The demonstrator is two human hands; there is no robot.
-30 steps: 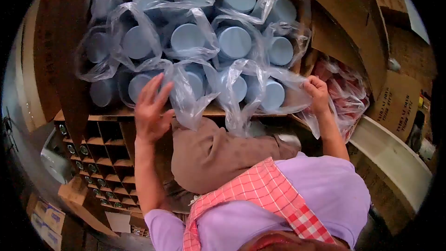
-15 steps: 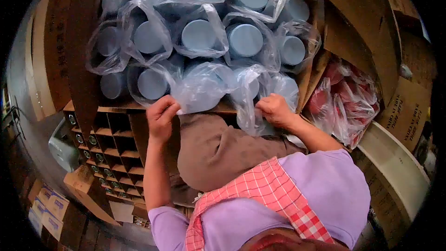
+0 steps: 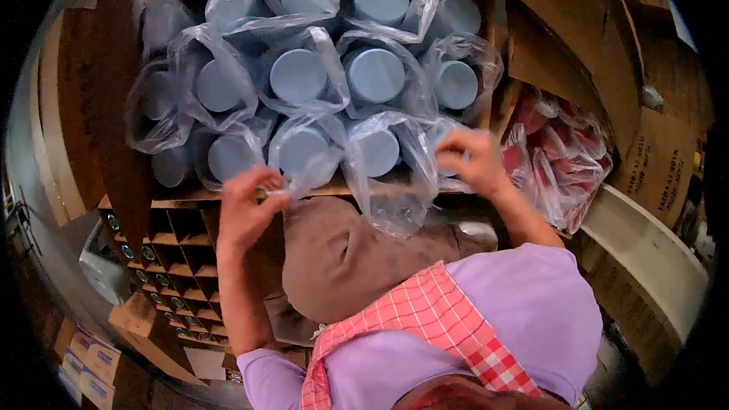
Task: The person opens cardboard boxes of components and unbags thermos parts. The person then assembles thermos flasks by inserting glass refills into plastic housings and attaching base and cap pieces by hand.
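Observation:
Pale blue round cup-like items stand in rows inside a cardboard box, with clear plastic bags around them. At the front edge of the box, my left hand is beside the bag around a front-row item. Its fingers are loosely bent, with thumb and forefinger apart, and slightly blurred. My right hand is over the front right corner, fingers pinched at the clear plastic bag there. One bag mouth hangs loosely over the front edge between my hands.
To the right sits a box of red items in clear bags. A divided cardboard crate with round-topped items in some cells stands at the lower left. Raised box flaps flank the open box. A white curved rim lies at right.
My left hand has moved slightly left and down, its fingers loosening. My right hand has shifted right and up, away from the hanging bag. The front middle bag now lies open around its item.

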